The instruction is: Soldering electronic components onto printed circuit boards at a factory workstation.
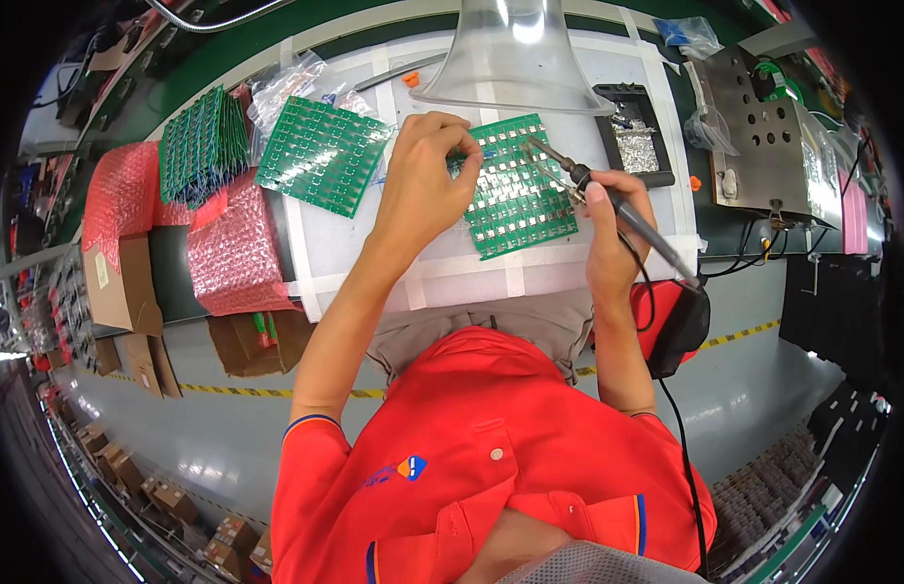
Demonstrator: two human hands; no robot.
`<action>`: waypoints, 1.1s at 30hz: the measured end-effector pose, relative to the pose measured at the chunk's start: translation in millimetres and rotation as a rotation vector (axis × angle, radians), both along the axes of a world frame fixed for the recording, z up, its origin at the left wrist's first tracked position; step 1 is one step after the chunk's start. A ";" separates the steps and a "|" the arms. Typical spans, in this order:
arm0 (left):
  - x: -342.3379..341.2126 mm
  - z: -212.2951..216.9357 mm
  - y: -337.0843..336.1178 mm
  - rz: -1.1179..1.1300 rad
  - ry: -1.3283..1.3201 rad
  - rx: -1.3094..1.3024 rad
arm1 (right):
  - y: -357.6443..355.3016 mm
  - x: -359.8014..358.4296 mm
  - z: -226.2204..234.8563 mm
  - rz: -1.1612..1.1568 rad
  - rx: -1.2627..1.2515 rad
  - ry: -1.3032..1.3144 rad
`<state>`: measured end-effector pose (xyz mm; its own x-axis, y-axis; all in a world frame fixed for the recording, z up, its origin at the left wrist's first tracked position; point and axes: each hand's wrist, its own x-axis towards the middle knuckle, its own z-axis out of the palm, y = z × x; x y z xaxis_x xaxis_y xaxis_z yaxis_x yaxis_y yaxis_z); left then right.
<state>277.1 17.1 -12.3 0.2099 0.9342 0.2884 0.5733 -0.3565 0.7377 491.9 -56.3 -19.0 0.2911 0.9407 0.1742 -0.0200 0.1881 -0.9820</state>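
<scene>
A green circuit board (pixel 520 209) with rows of small parts lies on the white work surface in front of me. My left hand (pixel 427 180) is over its left edge, thumb and fingertips pinched together. A small blue bit shows beside those fingertips, but I cannot make out what they hold. My right hand (pixel 615 219) grips a soldering iron (pixel 651 234), its tip pointing up and left over the board's upper part. A thin, pale, pointed tool, perhaps tweezers, also reaches from the right hand's fingers toward the board. Left of my left hand lies another green board (pixel 320 156).
A clear funnel-shaped hood (pixel 515 58) stands beyond the board. At right are a black tray (pixel 656 179) of small silvery parts and a perforated metal box (pixel 758 122). Stacked green boards (pixel 203 146), pink bubble wrap (pixel 236 248) and a cardboard box (pixel 126 287) sit at left.
</scene>
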 end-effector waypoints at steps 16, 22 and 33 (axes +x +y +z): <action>0.1 1.9 10.9 -0.030 0.103 -0.079 | 30.6 0.9 -20.5 -0.035 0.275 0.042; 4.2 -0.3 11.5 -0.018 0.169 -0.040 | 32.3 0.3 -20.1 -0.015 0.229 0.047; 8.1 -0.2 14.1 -0.026 0.098 0.027 | 34.3 -0.5 -20.3 0.031 0.209 -0.002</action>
